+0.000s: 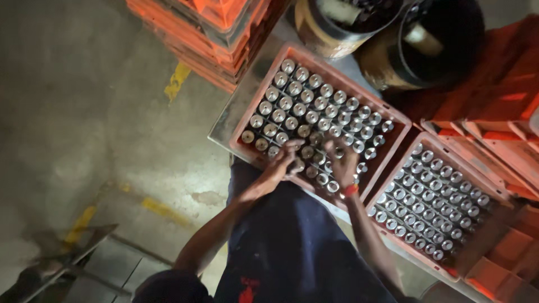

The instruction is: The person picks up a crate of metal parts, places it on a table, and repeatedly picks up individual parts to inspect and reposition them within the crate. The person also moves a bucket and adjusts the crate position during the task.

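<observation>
An orange crate [387, 115] in front of me is packed with rows of several shiny round metal parts [314, 109]. My left hand [281, 165] reaches into its near edge, fingers bent over the parts there. My right hand [342, 165], with a red band at the wrist, rests on the parts close beside it. Blur hides whether either hand grips a part. A second orange crate [488, 185] of the same metal parts [432, 202] sits to the right.
Stacked orange crates [208, 33] stand at the back left and more at the right [505, 95]. Two dark round drums [432, 45] sit behind the crates. A concrete floor [84, 112] with yellow markings spreads to the left; a metal frame [62, 258] lies low left.
</observation>
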